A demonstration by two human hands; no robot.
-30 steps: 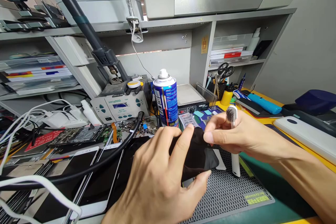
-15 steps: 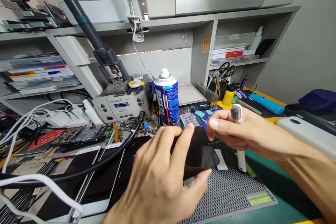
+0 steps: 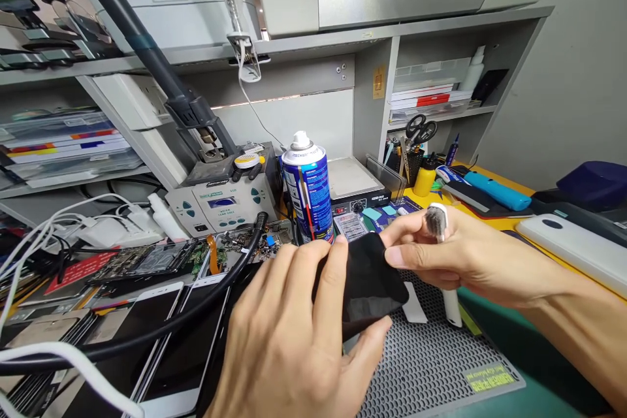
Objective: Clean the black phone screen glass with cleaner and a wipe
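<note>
two hands at one black panel

from my distant place i see, left of the left hand (image 3: 294,333), the white-edged screens (image 3: 166,372) with a black hose (image 3: 252,258) across them. this hand is clamped on the black panel (image 3: 369,274), thumb at its near edge. beyond the knuckles stands the spray can (image 3: 313,196); i think a careless push could tip it. the panel lies between both hands, over the perforated mat (image 3: 406,366); if it touches, i cannot tell. at its far right corner, the right hand (image 3: 441,255) seems to pinch with thumb and forefinger, while closed around the brush (image 3: 451,308), bristles up. this double work could make the pinch slip, and uneven pulling could bend the panel.
</note>
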